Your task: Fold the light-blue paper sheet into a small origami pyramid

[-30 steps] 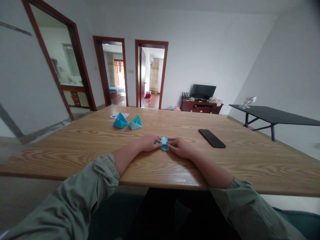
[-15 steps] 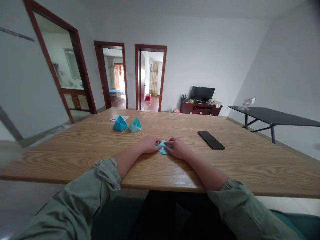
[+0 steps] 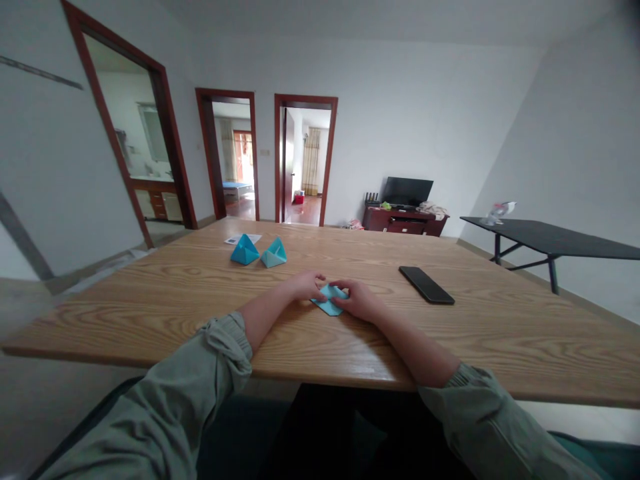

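A light-blue piece of folded paper (image 3: 331,308) lies on the table in front of me, between my two hands. My left hand (image 3: 306,287) has its thumb on the paper's left edge, its other fingers curved at the far side. From the right, my right hand (image 3: 359,300) grips the paper with thumb and fingers. The fingers partly cover the sheet, so its exact folds do not show. Farther off to the left stand two folded paper shapes, a darker blue one (image 3: 245,250) and a lighter one (image 3: 274,253), side by side.
A black phone (image 3: 427,285) lies to the right on the wooden table (image 3: 200,333). Behind the blue shapes is a flat printed paper (image 3: 235,239). Beyond the table are a television (image 3: 407,191) on a red-brown cabinet and a black table (image 3: 545,237).
The paper shows more of its flat surface between my hands, and the left fingers have lifted slightly from it. The whole view has shifted a little.
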{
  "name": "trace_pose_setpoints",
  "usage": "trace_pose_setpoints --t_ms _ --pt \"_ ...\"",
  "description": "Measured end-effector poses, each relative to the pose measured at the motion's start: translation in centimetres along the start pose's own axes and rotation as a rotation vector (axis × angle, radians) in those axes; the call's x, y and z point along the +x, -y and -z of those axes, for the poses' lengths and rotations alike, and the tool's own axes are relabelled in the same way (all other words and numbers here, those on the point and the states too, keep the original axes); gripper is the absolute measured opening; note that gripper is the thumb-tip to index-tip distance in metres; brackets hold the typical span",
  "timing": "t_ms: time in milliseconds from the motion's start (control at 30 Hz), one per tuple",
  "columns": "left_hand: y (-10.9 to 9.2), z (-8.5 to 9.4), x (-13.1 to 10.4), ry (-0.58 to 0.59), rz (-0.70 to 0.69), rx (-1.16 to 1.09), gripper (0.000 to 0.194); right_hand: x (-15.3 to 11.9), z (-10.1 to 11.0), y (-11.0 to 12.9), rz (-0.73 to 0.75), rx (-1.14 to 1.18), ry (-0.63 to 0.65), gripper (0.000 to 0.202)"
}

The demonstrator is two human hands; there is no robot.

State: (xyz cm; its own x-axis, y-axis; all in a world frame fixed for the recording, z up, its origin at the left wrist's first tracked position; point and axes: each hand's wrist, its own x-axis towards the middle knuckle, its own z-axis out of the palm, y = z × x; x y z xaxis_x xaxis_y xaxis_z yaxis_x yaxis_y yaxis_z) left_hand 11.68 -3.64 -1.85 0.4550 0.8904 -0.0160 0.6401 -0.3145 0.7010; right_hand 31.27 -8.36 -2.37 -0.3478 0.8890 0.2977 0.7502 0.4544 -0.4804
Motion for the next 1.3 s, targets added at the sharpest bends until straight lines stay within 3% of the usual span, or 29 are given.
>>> trace_pose_setpoints --t_ms 200,333,500,633,733,800,900,1000,1200,1300 --pt "-0.2 0.1 -0.1 0.124 -0.139 -0.116 0.037 0.2 -0.2 -0.4 -0.111 0.197 -0.049 0.064" --pt "-0.8 0.2 -0.4 0.005 -0.209 -0.188 0.039 0.2 0.5 -0.2 -0.104 0.342 -0.064 0.041" --pt "-2.0 0.9 -0.9 -0.148 -0.332 -0.131 0.031 0.0 1.8 0.4 -0.03 0.468 -0.206 0.032" --pt "-3.2 0.8 -1.9 -0.393 -0.409 0.131 0.024 -0.3 2.3 0.9 0.025 0.189 -0.393 0.024" --pt "-4.4 0.1 -2.8 -0.581 -0.506 0.368 0.043 -0.6 2.2 1.5 0.146 -0.079 -0.464 0.014" --pt "-5.2 -0.3 -3.3 -0.6 -0.539 0.529 0.04 -0.8 2.0 1.9 0.194 -0.187 -0.44 0.008" --pt "-5.7 -0.5 -3.5 -0.537 -0.517 0.647 0.02 -0.8 1.8 2.3 0.224 -0.231 -0.405 0.01" --pt "-5.1 -0.1 -3.1 -0.524 -0.471 0.551 0.013 -1.0 2.0 2.6 0.237 -0.15 -0.433 0.018" --pt "-3.1 0.7 -1.6 -0.533 -0.3 0.099 0.023 -1.4 3.0 2.5 0.217 -0.056 -0.705 0.043" --pt "-2.6 0.5 -1.0 -0.5 -0.299 -0.052 0.031 -1.4 2.8 2.5 0.26 -0.137 -0.651 0.048"
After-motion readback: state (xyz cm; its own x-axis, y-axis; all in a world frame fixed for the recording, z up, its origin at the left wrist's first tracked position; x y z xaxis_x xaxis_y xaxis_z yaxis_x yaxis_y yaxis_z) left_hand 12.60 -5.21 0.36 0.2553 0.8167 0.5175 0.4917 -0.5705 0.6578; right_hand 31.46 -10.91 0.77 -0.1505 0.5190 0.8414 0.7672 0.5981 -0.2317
